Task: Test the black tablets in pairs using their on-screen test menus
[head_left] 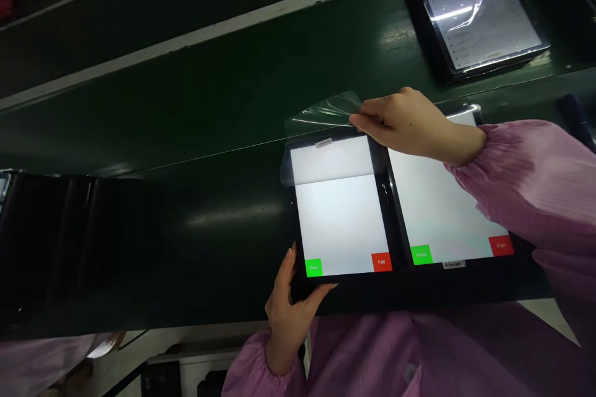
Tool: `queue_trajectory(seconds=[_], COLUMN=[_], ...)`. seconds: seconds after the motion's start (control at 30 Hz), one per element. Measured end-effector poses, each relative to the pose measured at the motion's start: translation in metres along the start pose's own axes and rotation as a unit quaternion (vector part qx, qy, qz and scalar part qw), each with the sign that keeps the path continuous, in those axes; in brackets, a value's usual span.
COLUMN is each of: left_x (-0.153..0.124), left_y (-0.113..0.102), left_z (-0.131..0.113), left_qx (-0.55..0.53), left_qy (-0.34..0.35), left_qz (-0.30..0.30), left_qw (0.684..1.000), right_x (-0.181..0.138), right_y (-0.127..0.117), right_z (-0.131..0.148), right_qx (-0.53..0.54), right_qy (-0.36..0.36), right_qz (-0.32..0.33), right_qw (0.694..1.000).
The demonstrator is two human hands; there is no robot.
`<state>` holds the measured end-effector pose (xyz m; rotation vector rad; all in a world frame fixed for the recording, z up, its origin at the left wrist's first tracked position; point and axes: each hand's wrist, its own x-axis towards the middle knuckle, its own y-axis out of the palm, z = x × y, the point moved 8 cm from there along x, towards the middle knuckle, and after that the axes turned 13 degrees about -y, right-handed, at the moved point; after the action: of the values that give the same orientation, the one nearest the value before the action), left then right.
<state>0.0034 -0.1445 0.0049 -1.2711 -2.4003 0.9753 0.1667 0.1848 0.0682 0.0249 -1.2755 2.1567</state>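
Two black tablets lie side by side on a dark green belt [209, 111], both with white screens showing a green Pass and a red Fail button. My left hand [288, 307] grips the near left corner of the left tablet [342, 211]. My right hand [405, 124] pinches a clear protective film [321, 115] at that tablet's far edge; the film is lifted and curls away over the belt. The right tablet [442, 205] lies partly under my right forearm in a pink sleeve.
A third tablet [479, 12] wrapped in glossy film sits at the far right of the belt. A black glossy object [56, 229] lies at the left. A white rail [195, 37] runs along the far side of the belt.
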Motion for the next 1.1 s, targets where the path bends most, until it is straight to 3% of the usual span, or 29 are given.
queue_trajectory(seconds=[0.13, 0.33, 0.47, 0.57, 0.73, 0.83, 0.9, 1.0, 1.1], left_x=[-0.003, -0.01, -0.011, -0.009, -0.003, -0.002, -0.004, -0.012, -0.019], left_y=[-0.003, -0.003, -0.001, -0.002, -0.002, -0.003, -0.005, -0.01, -0.01], left_z=[-0.003, -0.016, -0.017, -0.019, -0.016, -0.013, -0.014, -0.021, -0.023], left_qx=[0.0, 0.025, 0.005, -0.011, -0.032, -0.068, -0.086, -0.075, 0.018], left_qy=[0.012, 0.099, 0.107, 0.106, 0.071, 0.069, 0.102, 0.191, 0.236], left_qz=[-0.004, 0.001, 0.001, -0.008, 0.009, 0.035, 0.051, 0.055, 0.041], left_qw=[1.0, 0.995, 0.994, 0.994, 0.997, 0.995, 0.99, 0.977, 0.971], right_x=[0.004, 0.008, -0.01, -0.037, -0.084, -0.115, -0.135, -0.161, -0.179], right_y=[-0.007, -0.048, -0.057, -0.044, -0.004, 0.013, 0.009, -0.008, -0.013], right_z=[0.005, 0.027, 0.053, 0.076, 0.108, 0.131, 0.139, 0.137, 0.135], right_qx=[-0.017, 0.011, 0.05, 0.071, 0.144, 0.161, 0.131, 0.012, -0.122], right_qy=[-0.005, 0.015, 0.003, -0.02, -0.028, -0.092, -0.143, -0.167, -0.173], right_qz=[0.013, -0.115, -0.15, -0.105, 0.054, 0.161, 0.163, 0.087, 0.062], right_qw=[1.0, 0.993, 0.987, 0.992, 0.988, 0.969, 0.967, 0.982, 0.975])
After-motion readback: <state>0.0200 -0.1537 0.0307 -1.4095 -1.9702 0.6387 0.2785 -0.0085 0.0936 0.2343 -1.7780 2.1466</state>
